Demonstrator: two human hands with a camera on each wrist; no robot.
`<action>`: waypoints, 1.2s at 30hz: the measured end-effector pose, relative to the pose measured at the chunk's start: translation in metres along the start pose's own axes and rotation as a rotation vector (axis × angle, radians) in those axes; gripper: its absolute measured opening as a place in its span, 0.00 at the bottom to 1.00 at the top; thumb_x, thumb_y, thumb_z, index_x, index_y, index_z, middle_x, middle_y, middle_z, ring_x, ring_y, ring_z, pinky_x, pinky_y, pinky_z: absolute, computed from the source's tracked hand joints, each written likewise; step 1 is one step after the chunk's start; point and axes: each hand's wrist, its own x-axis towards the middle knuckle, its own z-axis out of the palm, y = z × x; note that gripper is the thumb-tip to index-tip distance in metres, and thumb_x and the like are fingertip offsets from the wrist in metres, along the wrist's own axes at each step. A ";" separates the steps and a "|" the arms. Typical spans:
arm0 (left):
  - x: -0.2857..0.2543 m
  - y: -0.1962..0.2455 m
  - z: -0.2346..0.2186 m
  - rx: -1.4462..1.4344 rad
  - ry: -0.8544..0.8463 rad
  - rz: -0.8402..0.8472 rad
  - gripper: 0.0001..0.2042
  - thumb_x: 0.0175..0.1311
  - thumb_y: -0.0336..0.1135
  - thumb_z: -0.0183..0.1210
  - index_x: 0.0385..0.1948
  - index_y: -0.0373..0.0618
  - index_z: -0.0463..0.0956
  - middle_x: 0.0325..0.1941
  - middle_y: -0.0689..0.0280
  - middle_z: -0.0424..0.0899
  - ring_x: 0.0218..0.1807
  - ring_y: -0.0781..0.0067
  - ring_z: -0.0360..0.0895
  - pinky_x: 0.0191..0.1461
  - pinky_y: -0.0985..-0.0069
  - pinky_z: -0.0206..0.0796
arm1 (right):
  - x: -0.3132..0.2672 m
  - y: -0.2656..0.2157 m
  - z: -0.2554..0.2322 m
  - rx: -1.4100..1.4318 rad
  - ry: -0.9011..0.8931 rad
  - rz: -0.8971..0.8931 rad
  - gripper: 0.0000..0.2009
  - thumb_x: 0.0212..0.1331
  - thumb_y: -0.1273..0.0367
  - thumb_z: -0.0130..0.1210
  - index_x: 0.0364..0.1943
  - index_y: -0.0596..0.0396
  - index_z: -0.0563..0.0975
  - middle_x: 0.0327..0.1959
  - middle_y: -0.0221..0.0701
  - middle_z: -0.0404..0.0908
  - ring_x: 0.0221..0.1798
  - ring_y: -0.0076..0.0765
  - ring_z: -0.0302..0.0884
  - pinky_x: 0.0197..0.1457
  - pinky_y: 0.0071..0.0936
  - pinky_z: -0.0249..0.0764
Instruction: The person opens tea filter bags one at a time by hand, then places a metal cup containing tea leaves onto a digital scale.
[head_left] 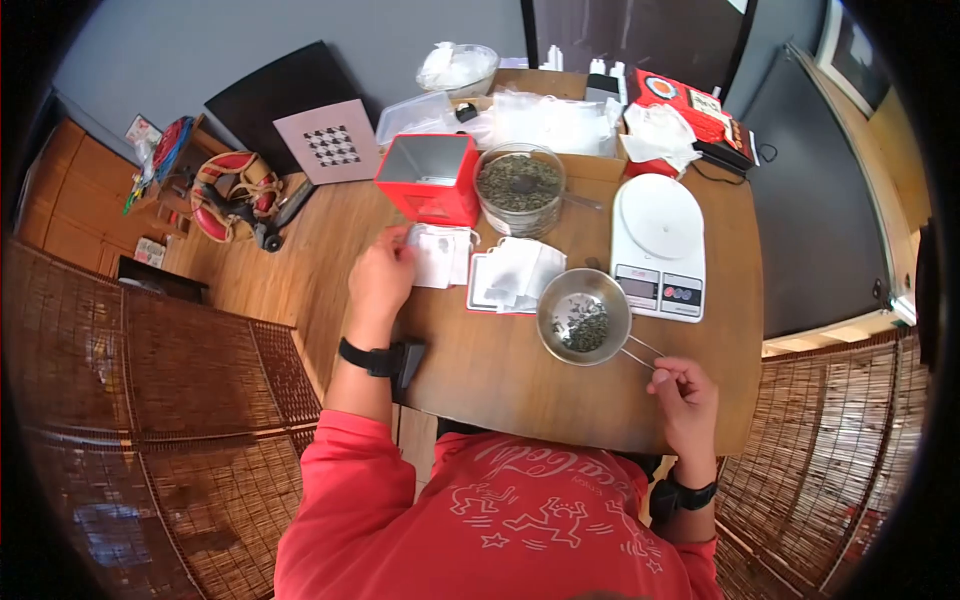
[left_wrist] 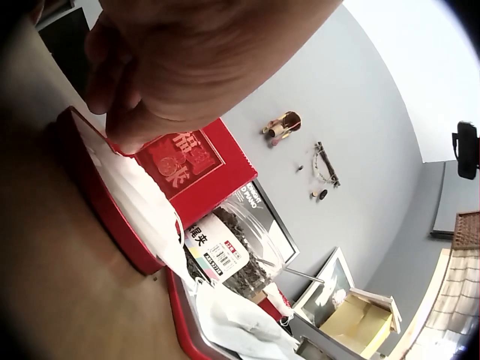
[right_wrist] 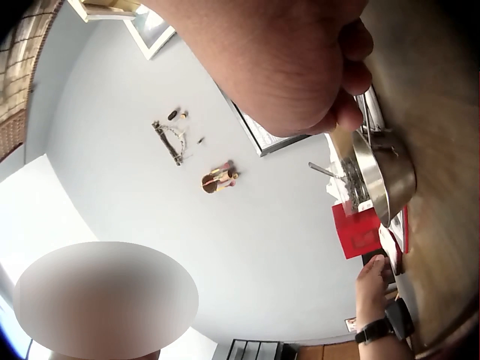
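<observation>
A shiny, upright metal pan (head_left: 552, 324) holds dark leaves (head_left: 588, 333) beside white pouches (head_left: 522, 270).

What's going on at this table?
Someone's right hand holds the handle of a metal bowl containing some dried leaves. Their left hand is at the edge of a stack of white pouches; whether it grips one is unclear. Beside that stack are more pouches, with something dark showing through. Behind them stands a clear jar of similar leaves with a spoon in it. A kitchen scale sits on the right with nothing on its platform.
</observation>
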 end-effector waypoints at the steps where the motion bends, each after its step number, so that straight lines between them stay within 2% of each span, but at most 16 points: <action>1: 0.000 0.007 0.006 -0.004 -0.004 0.003 0.19 0.60 0.43 0.62 0.52 0.52 0.80 0.39 0.62 0.89 0.45 0.53 0.85 0.48 0.58 0.75 | -0.002 0.000 -0.004 0.005 0.005 -0.018 0.06 0.67 0.76 0.56 0.45 0.62 0.80 0.32 0.25 0.81 0.34 0.17 0.77 0.40 0.17 0.72; 5: 0.002 0.006 0.008 -0.019 -0.020 0.059 0.21 0.58 0.44 0.64 0.54 0.51 0.79 0.38 0.61 0.89 0.42 0.53 0.85 0.46 0.59 0.75 | -0.002 -0.009 0.003 -0.026 0.001 0.001 0.07 0.67 0.73 0.58 0.45 0.62 0.80 0.29 0.25 0.82 0.34 0.15 0.77 0.38 0.17 0.72; 10: 0.008 0.001 0.008 -0.032 -0.067 0.011 0.21 0.58 0.41 0.64 0.55 0.50 0.78 0.38 0.61 0.89 0.42 0.53 0.85 0.45 0.60 0.75 | -0.004 -0.009 0.000 -0.030 0.015 -0.012 0.07 0.66 0.74 0.59 0.44 0.61 0.80 0.29 0.25 0.82 0.33 0.15 0.77 0.38 0.16 0.72; 15: 0.007 -0.005 0.010 -0.065 -0.033 0.076 0.11 0.62 0.39 0.61 0.41 0.43 0.82 0.35 0.53 0.86 0.40 0.51 0.85 0.42 0.61 0.74 | -0.006 -0.005 -0.004 -0.031 0.029 -0.006 0.06 0.66 0.74 0.59 0.44 0.60 0.81 0.29 0.24 0.82 0.33 0.14 0.76 0.38 0.16 0.72; 18: 0.002 -0.006 0.008 -0.147 0.002 0.116 0.11 0.63 0.38 0.60 0.41 0.42 0.82 0.34 0.53 0.86 0.37 0.53 0.84 0.41 0.63 0.73 | -0.005 -0.004 -0.001 -0.027 0.036 -0.036 0.07 0.66 0.74 0.59 0.45 0.59 0.81 0.30 0.24 0.82 0.32 0.14 0.75 0.37 0.16 0.71; 21: -0.005 -0.006 0.004 -0.280 0.059 0.156 0.08 0.65 0.33 0.60 0.40 0.41 0.81 0.30 0.54 0.84 0.33 0.62 0.82 0.39 0.69 0.72 | -0.004 -0.007 0.000 -0.039 0.032 -0.085 0.07 0.66 0.73 0.59 0.45 0.58 0.81 0.30 0.23 0.82 0.32 0.14 0.75 0.36 0.16 0.71; 23: -0.007 -0.005 0.003 -0.413 0.082 0.149 0.06 0.67 0.30 0.60 0.40 0.39 0.80 0.30 0.59 0.83 0.32 0.70 0.79 0.38 0.73 0.71 | -0.004 -0.006 -0.001 -0.003 -0.028 -0.038 0.07 0.67 0.73 0.59 0.45 0.57 0.81 0.30 0.23 0.83 0.32 0.14 0.75 0.36 0.16 0.71; 24: -0.012 -0.007 -0.002 -0.410 0.058 0.136 0.05 0.68 0.29 0.60 0.40 0.39 0.80 0.31 0.64 0.83 0.32 0.75 0.78 0.38 0.75 0.70 | -0.005 -0.009 -0.003 -0.007 -0.024 -0.036 0.07 0.67 0.73 0.59 0.45 0.57 0.81 0.30 0.23 0.83 0.32 0.14 0.75 0.36 0.16 0.71; 26: -0.018 -0.009 -0.006 -0.530 0.024 0.090 0.04 0.69 0.28 0.60 0.40 0.39 0.79 0.32 0.68 0.82 0.35 0.79 0.77 0.40 0.78 0.70 | -0.005 -0.013 0.001 -0.050 -0.036 -0.027 0.07 0.67 0.73 0.58 0.46 0.58 0.81 0.30 0.22 0.82 0.33 0.14 0.75 0.36 0.16 0.70; 27: -0.022 -0.008 -0.008 -0.568 0.042 0.120 0.04 0.69 0.28 0.60 0.40 0.39 0.79 0.33 0.69 0.82 0.36 0.80 0.77 0.41 0.79 0.70 | -0.005 -0.013 0.003 -0.035 -0.066 -0.024 0.07 0.67 0.73 0.58 0.46 0.58 0.81 0.30 0.22 0.82 0.33 0.14 0.75 0.36 0.16 0.70; 29: -0.029 -0.001 -0.011 -0.641 0.066 0.141 0.04 0.68 0.27 0.60 0.39 0.38 0.79 0.35 0.69 0.82 0.39 0.81 0.77 0.45 0.80 0.70 | -0.003 -0.010 0.005 -0.047 -0.011 -0.096 0.06 0.67 0.74 0.58 0.45 0.58 0.81 0.29 0.22 0.81 0.33 0.14 0.74 0.36 0.16 0.70; 30: -0.037 0.012 -0.017 -0.645 0.073 0.188 0.04 0.68 0.27 0.60 0.39 0.38 0.79 0.35 0.69 0.82 0.40 0.81 0.77 0.46 0.80 0.69 | -0.002 -0.009 0.007 -0.020 -0.059 -0.099 0.06 0.67 0.74 0.58 0.45 0.58 0.81 0.29 0.22 0.81 0.33 0.14 0.74 0.36 0.16 0.70; 32: -0.050 0.035 -0.019 -0.727 0.015 0.218 0.03 0.67 0.26 0.60 0.38 0.38 0.79 0.36 0.68 0.83 0.41 0.80 0.77 0.47 0.79 0.70 | 0.000 -0.010 0.010 0.021 -0.023 -0.064 0.07 0.66 0.74 0.59 0.46 0.58 0.81 0.29 0.22 0.80 0.32 0.14 0.73 0.36 0.16 0.70; 33: -0.063 0.056 -0.021 -0.806 -0.027 0.181 0.03 0.67 0.26 0.61 0.39 0.38 0.79 0.38 0.67 0.83 0.42 0.79 0.77 0.49 0.79 0.70 | 0.003 -0.010 0.015 0.028 -0.043 -0.065 0.07 0.66 0.74 0.59 0.46 0.58 0.81 0.29 0.22 0.80 0.32 0.14 0.73 0.36 0.16 0.70; 34: -0.067 0.063 -0.016 -0.794 -0.064 0.282 0.03 0.69 0.26 0.61 0.41 0.41 0.79 0.39 0.72 0.82 0.41 0.85 0.74 0.46 0.84 0.67 | 0.004 -0.010 0.017 0.002 -0.044 -0.082 0.08 0.65 0.74 0.60 0.46 0.58 0.81 0.30 0.23 0.81 0.32 0.14 0.73 0.36 0.16 0.70; 36: -0.078 0.082 -0.005 -0.809 -0.114 0.399 0.03 0.68 0.26 0.61 0.41 0.41 0.79 0.41 0.70 0.83 0.44 0.82 0.76 0.50 0.80 0.68 | 0.004 -0.016 0.017 -0.034 -0.022 -0.094 0.09 0.65 0.75 0.60 0.47 0.57 0.81 0.31 0.23 0.82 0.32 0.13 0.72 0.36 0.16 0.70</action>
